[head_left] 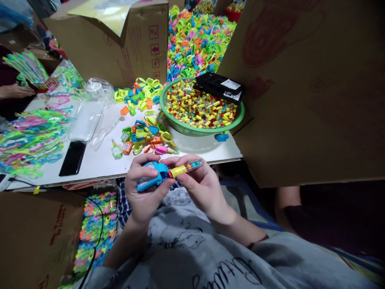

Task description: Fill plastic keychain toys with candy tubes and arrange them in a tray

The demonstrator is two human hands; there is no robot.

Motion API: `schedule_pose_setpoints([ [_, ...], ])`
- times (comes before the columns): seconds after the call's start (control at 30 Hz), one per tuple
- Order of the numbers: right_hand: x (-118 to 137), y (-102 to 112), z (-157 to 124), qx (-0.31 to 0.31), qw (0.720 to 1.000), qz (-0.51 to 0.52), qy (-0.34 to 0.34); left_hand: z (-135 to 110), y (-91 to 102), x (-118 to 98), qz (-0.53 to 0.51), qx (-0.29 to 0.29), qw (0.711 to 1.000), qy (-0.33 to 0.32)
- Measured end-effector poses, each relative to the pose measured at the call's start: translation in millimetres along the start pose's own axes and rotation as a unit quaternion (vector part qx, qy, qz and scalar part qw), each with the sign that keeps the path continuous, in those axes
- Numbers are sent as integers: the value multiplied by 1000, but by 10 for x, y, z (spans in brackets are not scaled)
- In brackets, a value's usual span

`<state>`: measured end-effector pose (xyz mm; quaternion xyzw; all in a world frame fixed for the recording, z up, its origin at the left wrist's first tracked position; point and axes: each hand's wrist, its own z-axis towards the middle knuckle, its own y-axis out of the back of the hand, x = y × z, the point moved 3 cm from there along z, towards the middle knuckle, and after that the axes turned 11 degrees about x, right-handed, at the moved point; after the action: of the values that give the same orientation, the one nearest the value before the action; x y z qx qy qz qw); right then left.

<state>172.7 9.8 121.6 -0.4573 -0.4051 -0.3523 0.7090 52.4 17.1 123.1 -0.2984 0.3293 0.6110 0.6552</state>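
My left hand (141, 188) is closed around a blue plastic toy watch (152, 175) with a pale round face. Between the fingers of my right hand (204, 188) is a small clear tube of candy balls (186, 168) with a yellow sleeve and a red end. The tube's red end meets the blue toy watch; whether it is fixed inside cannot be seen. Just beyond my hands, a loose pile of coloured toy watches (144, 136) lies on the white table, some with tubes attached.
A green basket (171, 122) full of candy tubes holds a black tray (219, 86) on its rim. Cardboard boxes (141, 48) (300, 100) stand behind and at right. A black phone (72, 158) and bundled coloured strips (33, 140) lie left. A co-worker's hand (18, 91) shows far left.
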Motion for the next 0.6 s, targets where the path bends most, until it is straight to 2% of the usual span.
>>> schedule_pose_setpoints([
  [0.1,-19,-34,-19,-21,999,31,24,2,9,34,11,-10,999,-31],
  [0.3,-41,-88,-60,-29,997,56,49,-19,18,131,19,11,997,-79],
  [0.43,-26,-91,-91,-60,995,49,63,-43,-8,155,33,4,995,-90],
  [0.6,-24,-78,-103,-51,995,44,72,-58,-42,176,29,2,995,-95],
])
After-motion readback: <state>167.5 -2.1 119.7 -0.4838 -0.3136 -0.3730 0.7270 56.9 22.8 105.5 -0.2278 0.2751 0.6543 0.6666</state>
